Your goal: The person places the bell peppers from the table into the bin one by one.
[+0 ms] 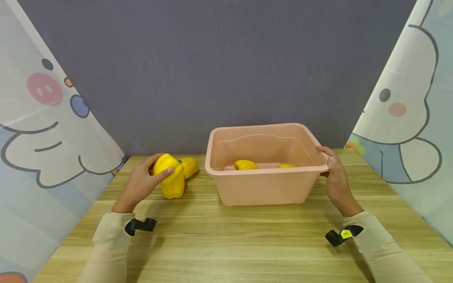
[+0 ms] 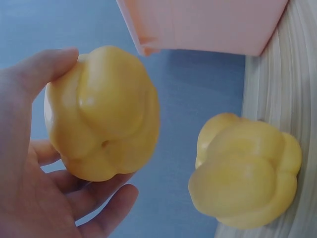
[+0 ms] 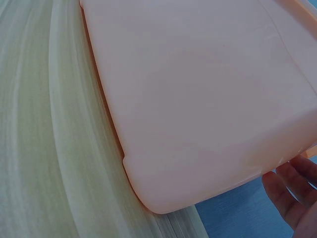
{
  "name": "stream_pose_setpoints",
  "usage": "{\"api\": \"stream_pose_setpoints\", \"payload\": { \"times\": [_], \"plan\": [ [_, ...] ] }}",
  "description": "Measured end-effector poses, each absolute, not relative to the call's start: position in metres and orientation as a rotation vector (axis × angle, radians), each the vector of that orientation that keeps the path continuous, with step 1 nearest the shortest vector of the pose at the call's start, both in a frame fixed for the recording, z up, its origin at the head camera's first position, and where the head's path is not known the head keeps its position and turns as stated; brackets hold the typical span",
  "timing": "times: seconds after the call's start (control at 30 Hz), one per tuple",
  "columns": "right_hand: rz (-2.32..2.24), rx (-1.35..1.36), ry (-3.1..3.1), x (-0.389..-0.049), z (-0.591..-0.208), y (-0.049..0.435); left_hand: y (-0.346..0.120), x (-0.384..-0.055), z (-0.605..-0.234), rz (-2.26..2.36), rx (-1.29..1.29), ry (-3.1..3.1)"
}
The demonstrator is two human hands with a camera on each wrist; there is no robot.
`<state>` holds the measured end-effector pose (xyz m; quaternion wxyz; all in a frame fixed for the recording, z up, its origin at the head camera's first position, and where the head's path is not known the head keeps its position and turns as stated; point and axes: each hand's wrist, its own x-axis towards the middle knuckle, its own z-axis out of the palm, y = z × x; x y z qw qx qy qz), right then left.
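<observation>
My left hand [image 1: 139,182] grips a yellow bell pepper [image 1: 165,163], thumb on one side and fingers round the other. In the left wrist view, the lobed bottom of the held pepper [image 2: 104,114] faces the camera. Beside it in the head view lies another yellow bell pepper [image 1: 190,167], a bit of green stem showing. I cannot tell whether the yellow lobes below the held pepper are its own. With my right hand [image 1: 337,179] I hold the rim of a pink plastic bin [image 1: 262,186] at its right end. Two yellow peppers [image 1: 245,164] show inside, partly hidden by the front wall.
The bin stands on a wood-grain table [image 1: 226,243], right of the peppers. A dark grey panel [image 1: 226,70] rises behind the table's back edge. Cartoon-printed sheets [image 1: 400,125] flank both sides. A black wrist camera [image 1: 141,225] sits on each cuff.
</observation>
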<state>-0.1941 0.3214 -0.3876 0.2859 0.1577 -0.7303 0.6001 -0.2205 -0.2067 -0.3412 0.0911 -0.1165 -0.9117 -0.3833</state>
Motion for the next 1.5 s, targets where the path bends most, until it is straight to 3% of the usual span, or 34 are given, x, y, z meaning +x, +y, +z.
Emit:
{"api": "stream_pose_setpoints", "payload": {
  "times": [1.5],
  "plan": [
    [1.694,0.456,-1.873,-0.195,-0.389,0.322,-0.169,-0.201,-0.321,-1.492,-0.564,-2.535]
  ]
}}
